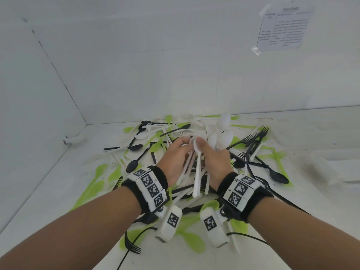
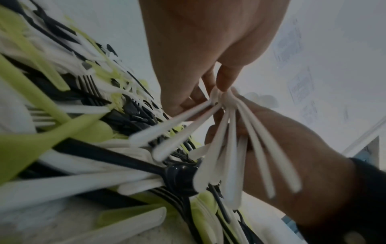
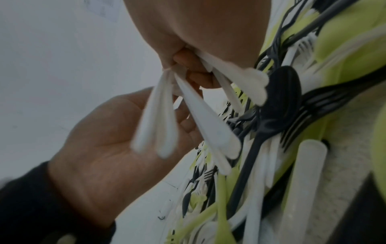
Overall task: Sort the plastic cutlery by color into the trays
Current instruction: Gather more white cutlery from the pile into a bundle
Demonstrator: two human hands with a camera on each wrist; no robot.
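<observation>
Both hands meet above a mixed pile of cutlery (image 1: 140, 147) in white, black and lime green. My right hand (image 1: 202, 145) grips a bunch of white spoons (image 1: 196, 172); their bowls (image 1: 226, 137) stick up behind it and the handles hang toward me. My left hand (image 1: 185, 143) pinches the same bunch from the left. In the left wrist view, the left fingertips (image 2: 223, 82) hold the spoon necks and the handles (image 2: 229, 148) fan out over the right hand (image 2: 292, 148). The right wrist view shows the right fingers (image 3: 188, 66) curled round the handles (image 3: 163, 123), beside the left palm (image 3: 114, 148).
The pile lies on a white table (image 1: 48, 191) set into a corner, with walls at the left and back. A black spoon (image 1: 278, 176) and black forks (image 1: 257, 135) lie to the right. A paper sheet (image 1: 282, 28) is taped to the back wall. A blurred white shape (image 1: 331, 168) sits far right.
</observation>
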